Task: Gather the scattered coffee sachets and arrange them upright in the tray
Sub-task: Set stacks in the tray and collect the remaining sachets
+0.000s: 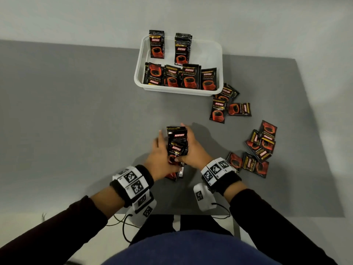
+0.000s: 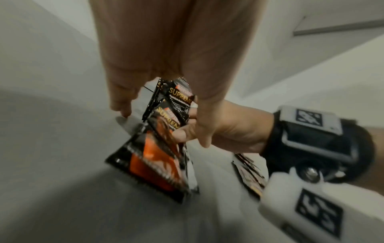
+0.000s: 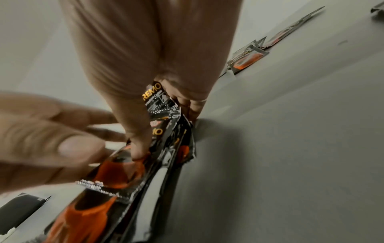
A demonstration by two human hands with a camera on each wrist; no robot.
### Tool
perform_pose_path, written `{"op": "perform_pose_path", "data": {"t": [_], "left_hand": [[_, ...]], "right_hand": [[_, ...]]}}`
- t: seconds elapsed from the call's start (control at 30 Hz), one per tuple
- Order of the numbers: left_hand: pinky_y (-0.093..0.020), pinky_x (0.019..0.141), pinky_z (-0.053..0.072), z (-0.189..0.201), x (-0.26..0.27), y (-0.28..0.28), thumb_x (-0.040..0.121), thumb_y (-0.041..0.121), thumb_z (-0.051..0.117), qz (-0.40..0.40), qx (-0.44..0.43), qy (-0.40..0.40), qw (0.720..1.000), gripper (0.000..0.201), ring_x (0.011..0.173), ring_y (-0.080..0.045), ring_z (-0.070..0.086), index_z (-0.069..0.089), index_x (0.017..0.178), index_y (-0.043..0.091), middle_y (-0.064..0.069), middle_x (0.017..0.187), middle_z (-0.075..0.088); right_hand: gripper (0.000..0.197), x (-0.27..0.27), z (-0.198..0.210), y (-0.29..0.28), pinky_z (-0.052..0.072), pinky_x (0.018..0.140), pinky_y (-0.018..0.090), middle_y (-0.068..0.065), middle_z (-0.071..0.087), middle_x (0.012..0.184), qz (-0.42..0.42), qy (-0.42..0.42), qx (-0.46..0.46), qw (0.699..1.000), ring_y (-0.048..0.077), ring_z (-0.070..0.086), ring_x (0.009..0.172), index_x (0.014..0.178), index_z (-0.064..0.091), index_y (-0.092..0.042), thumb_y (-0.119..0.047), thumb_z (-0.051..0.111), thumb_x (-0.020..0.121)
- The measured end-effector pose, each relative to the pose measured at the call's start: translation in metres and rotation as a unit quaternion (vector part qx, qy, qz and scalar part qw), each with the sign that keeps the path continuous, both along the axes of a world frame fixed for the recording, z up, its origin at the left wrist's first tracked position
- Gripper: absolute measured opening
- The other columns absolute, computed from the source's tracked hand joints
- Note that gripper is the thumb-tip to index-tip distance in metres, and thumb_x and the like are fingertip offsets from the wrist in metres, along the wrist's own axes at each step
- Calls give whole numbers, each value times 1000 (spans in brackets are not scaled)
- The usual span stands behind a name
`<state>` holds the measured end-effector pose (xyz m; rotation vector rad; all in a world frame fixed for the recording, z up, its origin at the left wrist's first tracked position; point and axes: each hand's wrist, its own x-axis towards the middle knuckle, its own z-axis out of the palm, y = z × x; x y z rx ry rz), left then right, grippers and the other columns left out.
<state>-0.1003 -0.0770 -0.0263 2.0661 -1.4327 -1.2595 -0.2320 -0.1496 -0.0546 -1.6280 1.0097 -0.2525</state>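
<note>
Black-and-red coffee sachets are the task objects. A bundle of sachets (image 1: 177, 142) stands on edge on the grey table between my hands. My right hand (image 1: 193, 148) grips it, thumb across the front and fingers behind, as the right wrist view shows on the bundle (image 3: 162, 131). My left hand (image 1: 158, 150) is blurred, its fingers straight along the bundle's left side. The white tray (image 1: 139, 73) at the back holds a front row of upright sachets (image 1: 181, 77) and two upright stacks (image 1: 157, 44) behind.
Loose sachets lie by the tray's right front corner (image 1: 227, 104), in a pile at the right (image 1: 261, 142) and beside my right wrist (image 1: 248, 163). Another sachet (image 1: 174, 175) lies under my hands. The table's front edge is near my body.
</note>
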Motion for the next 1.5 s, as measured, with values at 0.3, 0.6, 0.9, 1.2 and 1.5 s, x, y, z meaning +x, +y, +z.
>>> {"op": "perform_pose_path", "data": {"t": [0.3,0.6,0.9,1.2,1.5], "left_hand": [[-26,94,41,-21,4,17,61,17,83,7,19,-27,999,92,113,-22,53,30,136,13,-9,126,50],[-15,90,33,-39,-3,3,67,4,76,102,-123,-19,987,72,113,-27,51,40,130,1,-16,123,52],[-20,102,31,-36,3,-20,71,-5,69,96,-232,25,968,80,117,-26,46,26,138,-3,-22,128,38],[-20,83,46,-42,7,-17,74,-20,56,165,-219,185,944,52,90,-6,58,42,110,16,1,99,56],[-31,86,52,-40,20,-20,77,-17,53,146,-170,263,938,55,95,-14,61,32,120,11,-13,107,55]], "right_hand": [[108,-1,2,2,51,87,28,2,45,123,9,-17,23,1000,14,55,107,145,5,-23,5,74,66],[89,0,8,0,52,80,19,4,55,111,-55,-92,25,994,5,60,96,136,24,-20,16,67,66],[59,2,15,-7,46,82,11,11,58,108,-140,-101,19,985,16,56,100,119,40,-1,15,69,70],[50,12,12,-1,44,91,18,4,59,104,-127,-133,61,981,17,56,98,108,51,-8,18,67,69],[46,21,11,6,45,97,39,30,53,120,-176,-132,132,966,24,53,106,128,36,10,18,49,85]]}}
